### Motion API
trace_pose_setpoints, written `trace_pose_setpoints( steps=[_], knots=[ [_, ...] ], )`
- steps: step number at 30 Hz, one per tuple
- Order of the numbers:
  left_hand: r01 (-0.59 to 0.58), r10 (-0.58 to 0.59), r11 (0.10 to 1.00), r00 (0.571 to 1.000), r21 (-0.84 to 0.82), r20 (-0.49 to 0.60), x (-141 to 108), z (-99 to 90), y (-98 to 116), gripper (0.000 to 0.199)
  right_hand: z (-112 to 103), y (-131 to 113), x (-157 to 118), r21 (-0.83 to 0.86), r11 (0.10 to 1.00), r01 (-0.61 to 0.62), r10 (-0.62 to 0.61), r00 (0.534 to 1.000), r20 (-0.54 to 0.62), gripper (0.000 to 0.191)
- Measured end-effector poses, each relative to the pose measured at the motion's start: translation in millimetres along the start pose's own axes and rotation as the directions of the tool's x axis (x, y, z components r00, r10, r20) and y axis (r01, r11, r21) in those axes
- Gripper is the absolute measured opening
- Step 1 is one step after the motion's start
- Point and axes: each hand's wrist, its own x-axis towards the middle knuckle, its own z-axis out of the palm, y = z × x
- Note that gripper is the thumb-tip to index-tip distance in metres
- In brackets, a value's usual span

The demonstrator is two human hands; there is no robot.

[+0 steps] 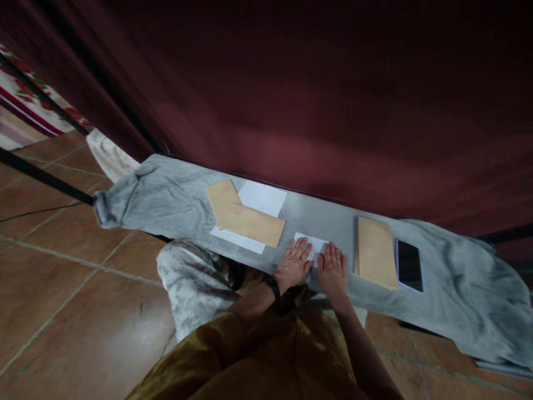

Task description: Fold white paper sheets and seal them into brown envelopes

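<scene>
Both palms lie flat on a small white sheet of paper (315, 245), which looks folded, near the front edge of the cloth-covered surface. My left hand (293, 263) presses on its left part, fingers stretched out. On its right end rests my right hand (332, 269), fingers also extended. The paper's lower portion is partly hidden by the hands. To the left, two brown envelopes (254, 223) overlap on top of white paper (263, 196). Right of my hands lies a stack of brown envelopes (377, 253).
A phone (409, 265) with a dark screen lies right of the stack. Grey cloth (166, 191) covers the long narrow surface. Behind it hangs a dark red curtain (291, 111). Black metal bars (45, 176) cross the left side above the tiled floor (91, 300).
</scene>
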Motion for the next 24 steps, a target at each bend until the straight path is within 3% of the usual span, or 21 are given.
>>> trace_pose_setpoints(
  steps=[7,12,18,24],
  knots=[
    [-0.059,0.059,0.998,0.998,0.007,0.036,1,-0.1,0,0.060,5,-26,14,0.074,0.987,0.144,-0.154,0.978,0.142,0.054],
    [-0.044,0.044,0.999,0.999,-0.020,0.021,1,0.4,0,0.059,-2,-20,10,-0.022,0.977,0.213,-0.207,0.966,0.155,0.057],
    [-0.041,0.042,0.998,0.999,-0.050,0.018,-5,-4.8,-4,0.061,-8,-10,5,-0.039,0.992,0.121,-0.116,0.987,0.113,0.058],
    [-0.110,0.111,0.993,0.993,-0.030,0.049,-33,-21.6,-21,0.066,-7,-12,9,0.078,0.996,0.036,-0.040,0.998,0.044,0.055]
  ],
)
